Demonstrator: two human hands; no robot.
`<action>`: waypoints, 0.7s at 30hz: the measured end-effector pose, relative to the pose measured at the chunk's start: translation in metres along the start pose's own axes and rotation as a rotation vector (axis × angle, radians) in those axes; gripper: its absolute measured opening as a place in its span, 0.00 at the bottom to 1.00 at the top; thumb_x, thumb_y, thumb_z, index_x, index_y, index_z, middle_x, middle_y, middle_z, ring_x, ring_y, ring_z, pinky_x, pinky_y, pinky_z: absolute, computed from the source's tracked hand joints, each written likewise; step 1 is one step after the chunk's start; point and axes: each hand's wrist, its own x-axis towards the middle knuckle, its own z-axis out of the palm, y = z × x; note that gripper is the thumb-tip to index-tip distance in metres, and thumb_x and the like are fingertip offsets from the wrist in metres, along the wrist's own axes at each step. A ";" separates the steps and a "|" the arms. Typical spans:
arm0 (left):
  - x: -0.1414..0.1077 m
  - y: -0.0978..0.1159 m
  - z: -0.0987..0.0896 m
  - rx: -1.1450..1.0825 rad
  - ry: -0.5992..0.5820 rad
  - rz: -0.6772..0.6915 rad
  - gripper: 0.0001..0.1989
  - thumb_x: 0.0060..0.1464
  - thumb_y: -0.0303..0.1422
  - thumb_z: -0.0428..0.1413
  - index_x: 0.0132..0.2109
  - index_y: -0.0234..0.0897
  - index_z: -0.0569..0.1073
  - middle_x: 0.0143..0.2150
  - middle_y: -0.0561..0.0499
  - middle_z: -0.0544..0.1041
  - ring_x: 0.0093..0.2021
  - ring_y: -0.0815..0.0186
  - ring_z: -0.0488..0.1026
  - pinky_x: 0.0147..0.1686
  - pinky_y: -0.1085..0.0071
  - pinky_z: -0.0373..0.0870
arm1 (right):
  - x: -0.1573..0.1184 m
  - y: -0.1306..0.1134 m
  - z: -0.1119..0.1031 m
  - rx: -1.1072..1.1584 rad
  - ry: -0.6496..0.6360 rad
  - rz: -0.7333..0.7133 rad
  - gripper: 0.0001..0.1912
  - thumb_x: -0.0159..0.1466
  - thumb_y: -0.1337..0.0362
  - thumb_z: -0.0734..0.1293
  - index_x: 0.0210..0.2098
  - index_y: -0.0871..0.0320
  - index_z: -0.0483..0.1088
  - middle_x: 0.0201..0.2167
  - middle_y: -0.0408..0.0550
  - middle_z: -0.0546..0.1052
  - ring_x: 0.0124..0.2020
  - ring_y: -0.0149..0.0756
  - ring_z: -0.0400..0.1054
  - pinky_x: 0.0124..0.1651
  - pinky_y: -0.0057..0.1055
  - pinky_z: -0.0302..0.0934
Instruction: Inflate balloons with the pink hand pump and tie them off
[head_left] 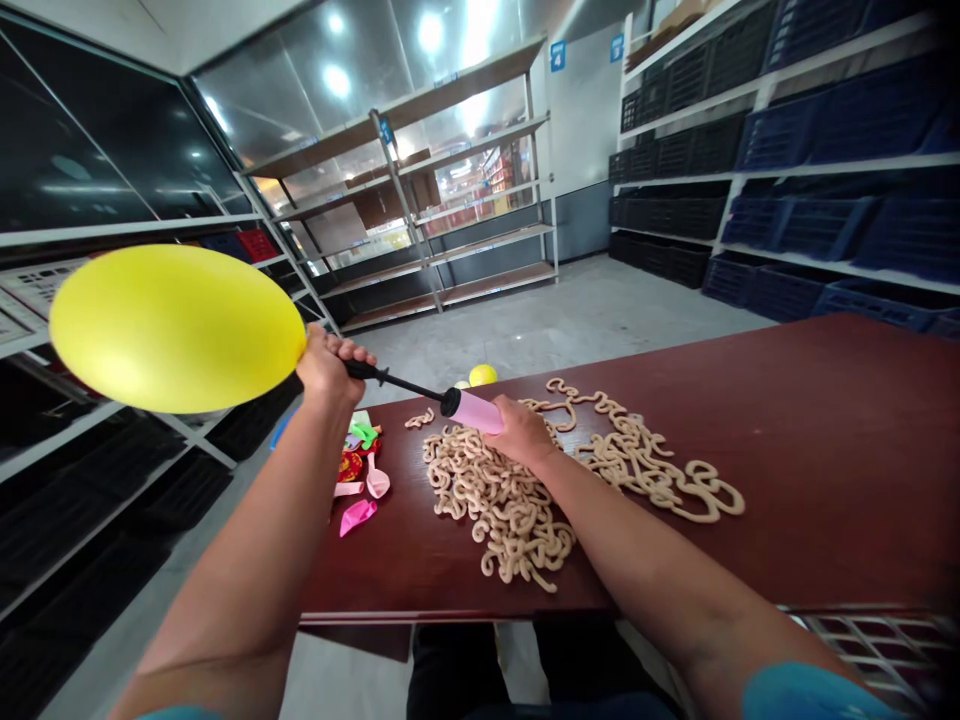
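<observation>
Across the lower half of the frame, a dark red wooden table (pixel 795 400) is supporting a tangled pile of beige, rope-like pieces (pixel 517 510) near the centre. Looser beige strands (pixel 637 460) are curling to the right of the pile. At centre left, small deflated balloons in pink, green and red (pixel 358 516) are lying near the table's edge, the left forearm reaching up just beside them. The right hand (pixel 519 432) and its forearm are crossing above the beige pieces and hiding part of them. Beyond the table's far edge, a small yellow ball-like object (pixel 483 374) is showing. Grey metal shelving (pixel 487 240) is standing in the upper centre; white racks holding blue and black plastic crates (pixel 810 225) are filling the upper right.

At the left of the frame, a large inflated yellow balloon (pixel 178 328) is extending sideways, smooth, glossy and oval, its narrow end meeting the left hand (pixel 330 365). A plastic hand pump with a pink barrel and black rod (pixel 476 411) is slanting down to the right between the hands, its rod drawn out. The left hand is closing around the pump's black handle and seemingly pinching the balloon's neck, the exact contact being partly hidden. The right hand is gripping the pink barrel.
</observation>
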 end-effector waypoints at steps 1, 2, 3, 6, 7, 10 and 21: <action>0.003 0.005 -0.002 0.001 0.002 0.013 0.22 0.53 0.43 0.47 0.21 0.38 0.46 0.13 0.58 0.50 0.13 0.72 0.55 0.15 0.73 0.58 | 0.000 0.001 0.001 0.000 -0.002 0.003 0.15 0.51 0.56 0.64 0.36 0.56 0.62 0.30 0.49 0.71 0.31 0.39 0.66 0.30 0.33 0.55; 0.004 0.008 -0.004 -0.001 0.002 0.023 0.21 0.54 0.42 0.47 0.21 0.38 0.46 0.13 0.58 0.50 0.13 0.72 0.54 0.15 0.74 0.58 | 0.000 0.001 0.002 -0.001 -0.007 0.007 0.16 0.51 0.56 0.64 0.36 0.56 0.62 0.30 0.49 0.71 0.31 0.39 0.66 0.30 0.34 0.56; 0.004 0.007 -0.005 -0.004 0.003 0.029 0.21 0.53 0.43 0.47 0.21 0.38 0.46 0.13 0.59 0.50 0.13 0.73 0.54 0.15 0.74 0.58 | 0.000 0.001 0.003 -0.003 -0.014 0.012 0.16 0.50 0.56 0.64 0.36 0.56 0.62 0.30 0.49 0.70 0.31 0.39 0.66 0.29 0.34 0.56; -0.004 -0.014 -0.004 -0.013 -0.005 0.013 0.22 0.52 0.45 0.48 0.21 0.38 0.46 0.13 0.59 0.50 0.13 0.73 0.54 0.15 0.74 0.57 | -0.001 0.001 0.006 -0.010 -0.027 0.017 0.17 0.50 0.55 0.64 0.36 0.56 0.62 0.30 0.49 0.70 0.31 0.39 0.65 0.30 0.34 0.56; -0.009 -0.025 -0.002 -0.016 -0.011 0.000 0.23 0.52 0.45 0.48 0.21 0.38 0.47 0.13 0.59 0.50 0.13 0.73 0.54 0.15 0.74 0.57 | -0.001 0.001 0.006 -0.010 -0.024 0.017 0.17 0.50 0.55 0.64 0.37 0.57 0.62 0.30 0.49 0.70 0.31 0.39 0.65 0.30 0.34 0.56; -0.027 -0.062 0.007 -0.036 -0.017 -0.051 0.23 0.50 0.47 0.50 0.21 0.39 0.47 0.13 0.59 0.50 0.13 0.73 0.54 0.15 0.74 0.57 | -0.002 0.000 0.004 -0.013 -0.022 0.021 0.17 0.51 0.55 0.64 0.37 0.57 0.63 0.30 0.49 0.70 0.31 0.39 0.65 0.30 0.33 0.55; -0.025 -0.055 0.004 -0.035 -0.011 -0.090 0.23 0.50 0.46 0.50 0.21 0.38 0.47 0.13 0.59 0.50 0.13 0.73 0.54 0.16 0.73 0.59 | 0.000 -0.003 -0.001 -0.011 0.005 -0.050 0.17 0.50 0.55 0.65 0.37 0.56 0.62 0.30 0.47 0.71 0.31 0.37 0.66 0.30 0.31 0.53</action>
